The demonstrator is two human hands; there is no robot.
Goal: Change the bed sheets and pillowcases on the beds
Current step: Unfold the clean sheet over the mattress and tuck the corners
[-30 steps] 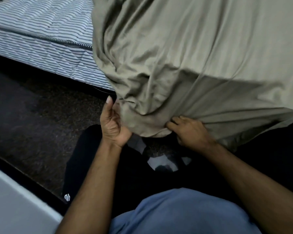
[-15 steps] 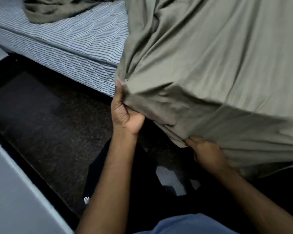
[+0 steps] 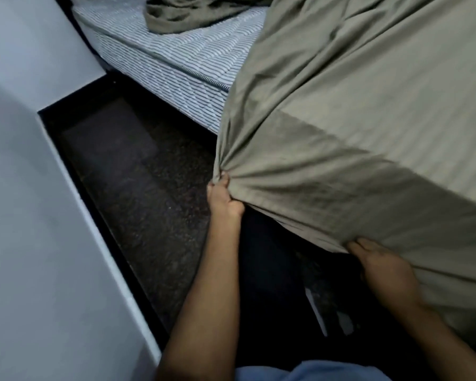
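An olive-green bed sheet [image 3: 355, 127] is stretched over the near corner of a mattress with blue and white stripes [image 3: 182, 59]. My left hand [image 3: 224, 200] is shut on a bunched fold of the sheet at the corner, and creases radiate from the grip. My right hand [image 3: 382, 268] grips the sheet's lower edge further right, with the fingers curled under the hem. More of the same green fabric [image 3: 193, 12] lies crumpled on the bare mattress at the top.
A dark speckled floor [image 3: 138, 182] runs between the bed and a pale grey wall [image 3: 39, 215] on the left, a narrow gap. My dark trousers and blue shirt fill the bottom of the view.
The view has swung left and the wall has come into sight. My two hands have moved apart along the sheet's edge, and the sheet now lies tauter over the corner.
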